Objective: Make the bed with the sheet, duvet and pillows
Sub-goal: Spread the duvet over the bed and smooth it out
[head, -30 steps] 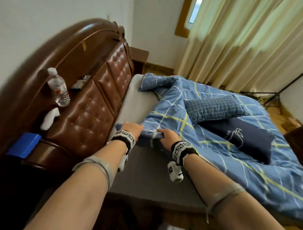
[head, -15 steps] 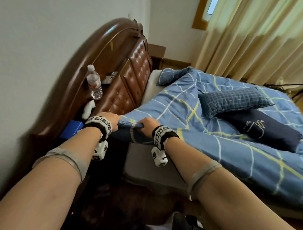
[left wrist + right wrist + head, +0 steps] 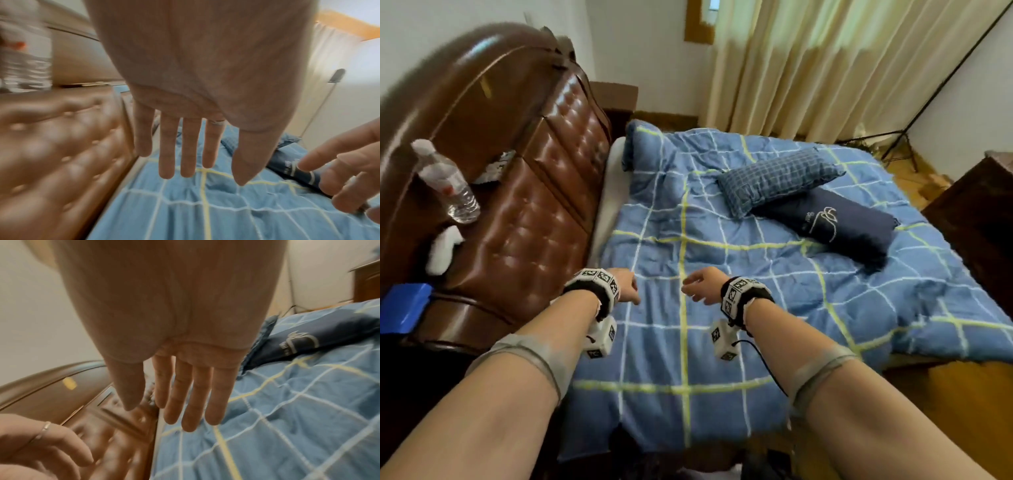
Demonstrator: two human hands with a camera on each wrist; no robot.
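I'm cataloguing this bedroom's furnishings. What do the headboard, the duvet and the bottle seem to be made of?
Headboard: glossy brown leather or imitation, judging by its button tufting and sheen, in a polished dark wood frame.
Duvet: soft matte woven fabric, probably cotton, going by its creases and puffiness.
Bottle: clear ribbed plastic with a white cap.

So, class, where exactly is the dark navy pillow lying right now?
In the head view the dark navy pillow lies on the blue checked duvet, right of centre, its upper end tucked under the small checked pillow.
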